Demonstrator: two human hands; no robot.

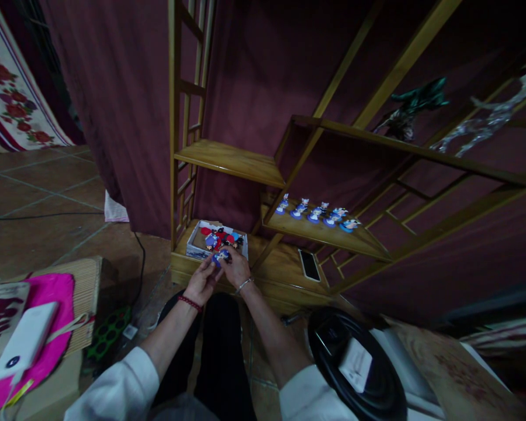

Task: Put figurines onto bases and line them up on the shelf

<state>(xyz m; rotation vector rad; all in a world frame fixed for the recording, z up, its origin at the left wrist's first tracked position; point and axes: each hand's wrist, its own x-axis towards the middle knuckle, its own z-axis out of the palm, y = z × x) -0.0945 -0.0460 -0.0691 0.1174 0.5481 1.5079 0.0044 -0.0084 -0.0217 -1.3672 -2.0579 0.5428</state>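
Both my hands meet around a small blue-and-white figurine [221, 256] in front of the lower shelf. My left hand [202, 282] grips it from the left side, a dark red bead bracelet on the wrist. From the right, my right hand [236, 269] has its fingers closed on the same figurine; a silvery bracelet circles that wrist. Just behind them is an open cardboard box [196, 248] with red, blue and dark figurines jumbled inside. Several blue-based figurines [314, 213] stand in a row on the middle shelf [333, 233] to the right.
A phone [309, 265] lies on the lower shelf. Higher up at the right are a dark green ornament [414, 108] and a clear glass-like one [486, 114]. A black round object [355, 365] is near my right arm. At left, a white power bank [24, 339] rests on pink cloth.
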